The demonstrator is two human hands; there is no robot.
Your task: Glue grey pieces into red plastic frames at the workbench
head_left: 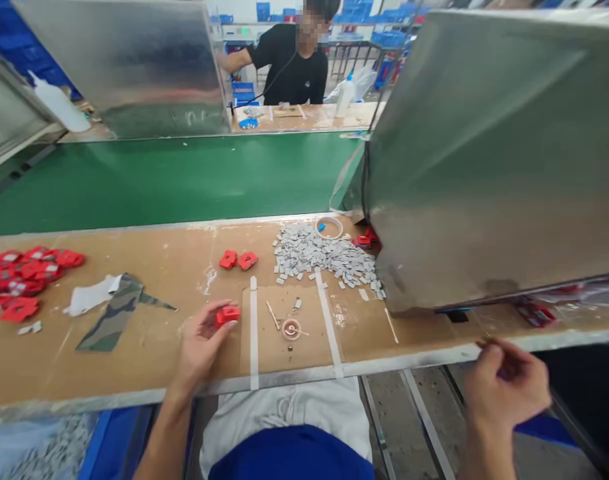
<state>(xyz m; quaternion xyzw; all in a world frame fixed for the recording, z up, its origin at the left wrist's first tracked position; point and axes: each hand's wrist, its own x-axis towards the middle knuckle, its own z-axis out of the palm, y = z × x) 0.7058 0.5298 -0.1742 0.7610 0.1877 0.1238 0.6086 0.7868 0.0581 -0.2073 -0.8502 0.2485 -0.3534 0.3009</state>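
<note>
My left hand (204, 337) pinches a small red plastic piece (227, 315) between thumb and fingertips, just above the brown worktop (159, 347). My right hand (507, 383) is off the table's front edge, fingers curled around a thin stick (484, 343). Two more red pieces (238, 259) lie further back, beside a heap of small grey chips (324, 257). A little round cap (291, 329) sits nearby.
</note>
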